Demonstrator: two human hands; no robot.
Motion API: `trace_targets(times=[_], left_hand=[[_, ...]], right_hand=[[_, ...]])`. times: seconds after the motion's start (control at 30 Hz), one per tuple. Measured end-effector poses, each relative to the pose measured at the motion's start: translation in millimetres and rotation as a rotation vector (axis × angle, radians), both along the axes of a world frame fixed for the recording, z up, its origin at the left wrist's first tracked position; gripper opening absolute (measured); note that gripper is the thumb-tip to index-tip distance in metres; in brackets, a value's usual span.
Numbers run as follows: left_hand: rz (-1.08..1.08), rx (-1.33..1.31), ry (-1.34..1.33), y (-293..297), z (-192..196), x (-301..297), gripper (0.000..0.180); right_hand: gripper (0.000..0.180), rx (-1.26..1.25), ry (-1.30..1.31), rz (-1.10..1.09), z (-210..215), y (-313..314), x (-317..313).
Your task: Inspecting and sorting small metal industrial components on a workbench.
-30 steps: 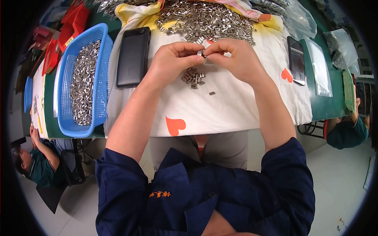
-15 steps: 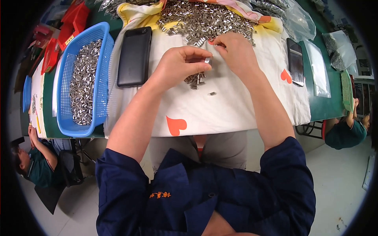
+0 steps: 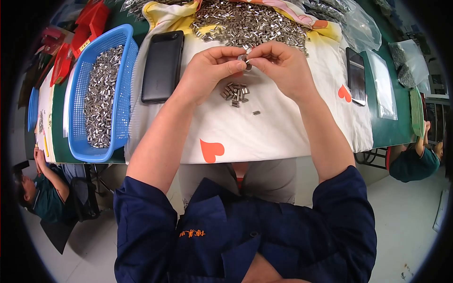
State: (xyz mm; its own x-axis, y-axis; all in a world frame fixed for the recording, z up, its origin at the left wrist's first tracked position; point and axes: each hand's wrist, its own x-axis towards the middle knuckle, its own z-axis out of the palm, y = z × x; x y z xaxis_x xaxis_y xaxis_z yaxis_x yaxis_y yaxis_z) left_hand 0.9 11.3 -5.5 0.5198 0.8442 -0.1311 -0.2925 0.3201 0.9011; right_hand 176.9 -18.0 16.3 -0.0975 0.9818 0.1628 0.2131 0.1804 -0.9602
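My left hand [image 3: 207,70] is closed in a pinch on a small round silvery metal piece [image 3: 243,58], held over the white cloth [image 3: 278,134]. Thumb and forefinger of my right hand [image 3: 288,66] are pinched at the same spot, touching or nearly touching that piece; what they grip is too small to make out. Beyond both hands spreads a big heap of small metal cylinders [image 3: 264,28]. Just below them on the cloth lies a little pile of such cylinders [image 3: 235,93], with a single cylinder [image 3: 256,112] apart from it.
On the left stands a blue plastic basket [image 3: 123,89] partly filled with cylinders, beside a black rectangular device [image 3: 162,66]. To the right lie a phone [image 3: 356,78] and a clear bag [image 3: 381,85]. Red bins [image 3: 89,21] are at the far left. Other people sit at both sides.
My right hand has come back from the heap's edge to meet my left hand. The left hand has moved slightly up, uncovering the little pile.
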Motion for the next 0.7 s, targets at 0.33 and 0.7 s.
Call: trace_targets(times=[0.33, 0.7], left_hand=[[0.04, 0.05, 0.079, 0.1, -2.5, 1.0, 0.029], [0.02, -0.006, 0.019, -0.9, 0.2, -0.9, 0.029]], right_hand=[[0.007, 0.487, -0.414, -0.075, -0.2, -4.2, -6.1], [0.01, 0.199, -0.244, 0.028, 3.5, -3.4, -0.5]])
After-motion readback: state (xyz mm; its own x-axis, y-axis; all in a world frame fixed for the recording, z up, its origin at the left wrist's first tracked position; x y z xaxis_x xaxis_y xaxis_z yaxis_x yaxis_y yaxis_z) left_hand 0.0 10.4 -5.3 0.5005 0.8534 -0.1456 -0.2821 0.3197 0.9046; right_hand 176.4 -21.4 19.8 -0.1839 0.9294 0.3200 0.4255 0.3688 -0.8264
